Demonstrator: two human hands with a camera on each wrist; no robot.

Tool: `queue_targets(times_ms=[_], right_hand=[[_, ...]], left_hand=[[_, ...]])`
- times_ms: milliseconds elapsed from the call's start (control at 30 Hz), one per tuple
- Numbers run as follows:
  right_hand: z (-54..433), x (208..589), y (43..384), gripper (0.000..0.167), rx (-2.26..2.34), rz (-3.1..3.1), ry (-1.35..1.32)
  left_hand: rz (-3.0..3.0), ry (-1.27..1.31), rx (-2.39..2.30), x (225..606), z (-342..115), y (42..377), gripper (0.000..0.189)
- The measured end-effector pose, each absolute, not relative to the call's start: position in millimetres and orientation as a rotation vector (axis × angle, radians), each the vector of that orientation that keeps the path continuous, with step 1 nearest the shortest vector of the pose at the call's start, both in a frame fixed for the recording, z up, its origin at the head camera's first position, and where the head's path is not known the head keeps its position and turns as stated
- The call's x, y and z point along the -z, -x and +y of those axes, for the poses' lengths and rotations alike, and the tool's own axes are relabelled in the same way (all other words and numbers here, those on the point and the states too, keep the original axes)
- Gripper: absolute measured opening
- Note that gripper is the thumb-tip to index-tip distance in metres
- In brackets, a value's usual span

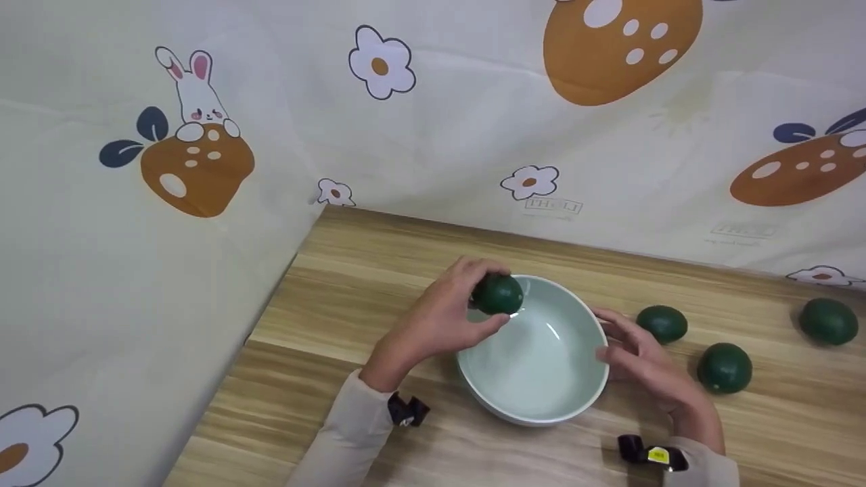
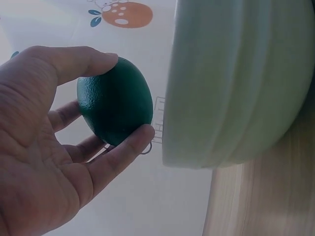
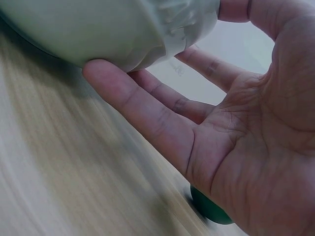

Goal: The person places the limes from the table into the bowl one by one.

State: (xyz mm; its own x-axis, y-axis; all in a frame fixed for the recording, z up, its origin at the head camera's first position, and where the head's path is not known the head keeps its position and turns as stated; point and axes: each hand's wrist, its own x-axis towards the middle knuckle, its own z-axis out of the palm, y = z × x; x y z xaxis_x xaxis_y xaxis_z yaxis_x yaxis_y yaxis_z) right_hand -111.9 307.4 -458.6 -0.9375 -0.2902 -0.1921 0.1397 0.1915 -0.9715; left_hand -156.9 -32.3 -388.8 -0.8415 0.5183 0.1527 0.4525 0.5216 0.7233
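Note:
A dark green avocado with a finely pebbled skin is pinched between the thumb and fingers of my left hand. It is held over the left rim of a pale green bowl. In the left wrist view the avocado appears beside the bowl's outer wall. My right hand holds the bowl's right side, thumb at the rim and fingers against the outside. Seen from the right wrist, fingertips touch the lower wall of the bowl. The bowl's inside holds nothing.
Right of the bowl, one avocado lies just beyond my right hand, another beside it, and a third farther right. The wood-grain table meets a printed cloth backdrop at the back and left.

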Motion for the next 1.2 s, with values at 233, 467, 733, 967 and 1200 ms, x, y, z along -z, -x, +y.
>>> queue_targets(times_ms=[233, 467, 733, 967, 1200], right_hand=[[307.3, 459.0, 111.7, 0.063, 1.792, 2.15, 0.129], [307.6, 459.8, 112.0, 0.064, 1.802, 2.136, 0.128], [307.9, 459.1, 112.1, 0.064, 1.801, 2.132, 0.118], [307.3, 458.4, 111.9, 0.063, 1.809, 2.127, 0.141], [308.0, 458.0, 112.6, 0.063, 1.806, 2.128, 0.142]], left_hand=[[2.706, -0.851, -1.183, 390.6, -31.5, 156.1, 0.055], [2.71, -0.847, -1.147, 389.9, -30.8, 154.4, 0.056], [2.695, -0.833, -1.111, 387.8, -29.9, 153.3, 0.056], [2.691, -0.854, -1.092, 387.3, -29.4, 152.3, 0.057], [2.699, -0.894, -1.076, 386.8, -28.8, 151.4, 0.058]])
